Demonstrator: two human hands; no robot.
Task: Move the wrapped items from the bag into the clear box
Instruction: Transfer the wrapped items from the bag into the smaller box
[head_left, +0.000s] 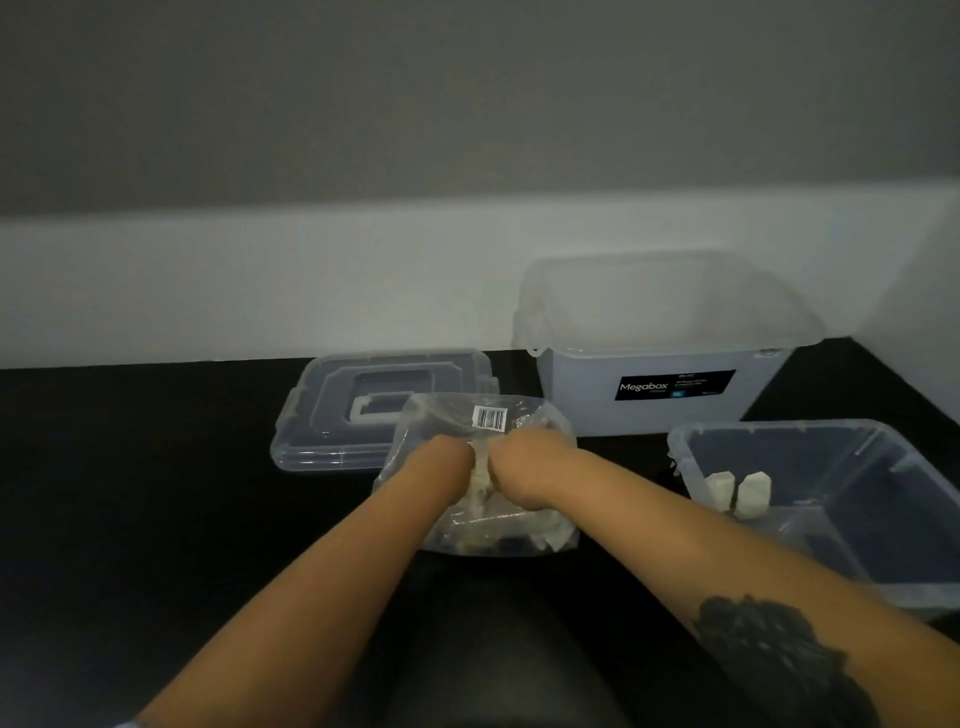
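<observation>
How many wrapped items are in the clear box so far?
2 wrapped items, side by side against the clear box's near-left wall: one left, one right. More remain in the bag, uncountable.

"Megabox" reads in white on the black label stuck to the front of the white tub; its smaller print is too blurred to read. A barcode sticker sits on the bag, its digits illegible.

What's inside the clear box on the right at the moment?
Two pale wrapped items stand side by side against the near-left wall of the clear box. The rest of its floor looks bare, though the right edge is cut off by the frame.
</observation>
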